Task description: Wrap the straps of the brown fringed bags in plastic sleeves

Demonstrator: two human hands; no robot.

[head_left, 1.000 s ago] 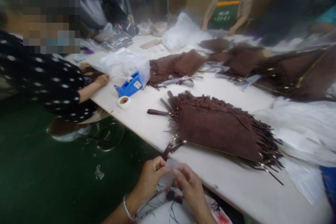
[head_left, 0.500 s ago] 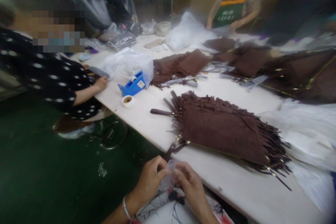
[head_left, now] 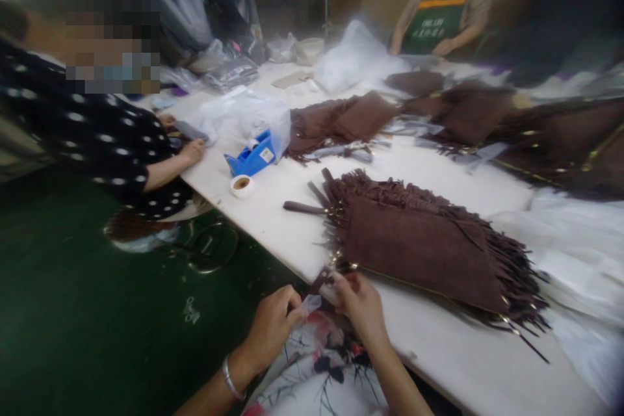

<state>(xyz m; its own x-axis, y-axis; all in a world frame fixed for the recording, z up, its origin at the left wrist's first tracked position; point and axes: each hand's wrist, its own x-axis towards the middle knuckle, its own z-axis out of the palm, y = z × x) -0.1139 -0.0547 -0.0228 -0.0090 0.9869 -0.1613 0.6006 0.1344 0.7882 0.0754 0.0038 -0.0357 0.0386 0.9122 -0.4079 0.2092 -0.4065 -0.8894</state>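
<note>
My left hand [head_left: 273, 324], a bangle on its wrist, pinches a small clear plastic piece [head_left: 311, 303] between thumb and fingers, just off the table's front edge. To its right, my right hand [head_left: 361, 307] has its fingers closed at a short brown strap [head_left: 319, 280] with metal fittings; the fingertips partly cover the grip. That strap hangs from the near left corner of a dark brown suede pouch [head_left: 419, 253] with fringe and a gold-coloured zip edge. The pouch lies flat at the top of a stack, with more straps sticking out on its left.
On the white table [head_left: 273, 227] stand a blue tape dispenser [head_left: 253, 155] and a tape roll [head_left: 242, 186]. More brown fringed pouches [head_left: 365, 114] lie behind. White plastic sheeting [head_left: 580, 240] is at the right. One co-worker in a dotted top [head_left: 117, 136] sits left; others work across the table.
My right hand has left the plastic piece and moved up to the strap. My left hand still holds the plastic, slightly further left. The view has shifted a little.
</note>
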